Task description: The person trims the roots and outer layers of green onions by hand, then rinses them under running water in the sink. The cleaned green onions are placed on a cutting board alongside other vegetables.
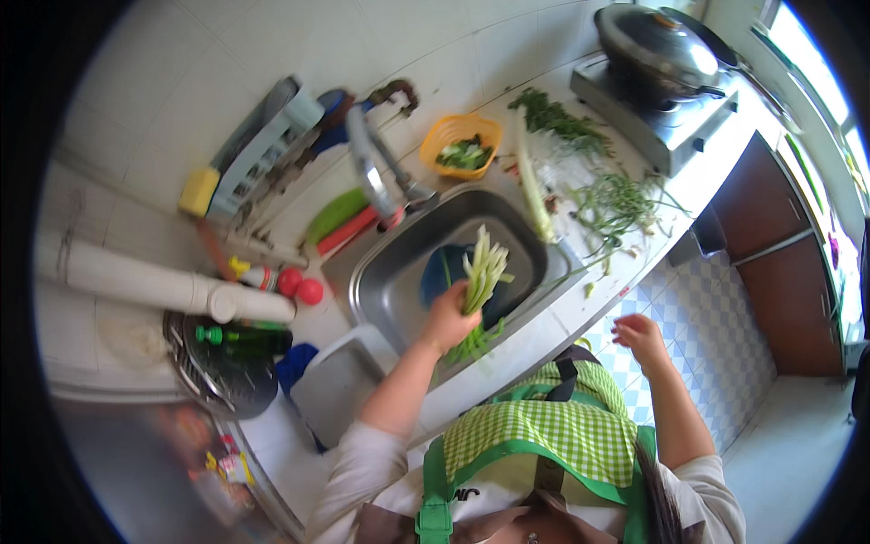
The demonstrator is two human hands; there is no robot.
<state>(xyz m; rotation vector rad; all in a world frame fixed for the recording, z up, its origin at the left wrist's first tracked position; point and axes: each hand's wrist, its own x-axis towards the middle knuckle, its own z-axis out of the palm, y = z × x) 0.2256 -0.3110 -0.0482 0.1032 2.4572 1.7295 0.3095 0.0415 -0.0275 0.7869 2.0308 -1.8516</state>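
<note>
My left hand (454,318) grips a bunch of green stalks (486,268), probably scallions, over the near side of the steel sink (530,224). Their pale ends point up and away from me, and green leaves hang below my fist. Beneath the bunch, inside the basin, lies a dark blue item (435,275), partly hidden. Out past the counter's front edge, my right hand (639,338) hangs above the tiled floor. Its fingers are loosely bent and apart, with no object visible in them.
A chrome faucet (367,166) arches beside the sink. Behind it sits a yellow basket (429,146) holding greens. Leafy trimmings (615,211) and a long pale stalk (533,180) lie to the right. A lidded wok (656,58) stands on a stove. A grey tub (340,387) is at left.
</note>
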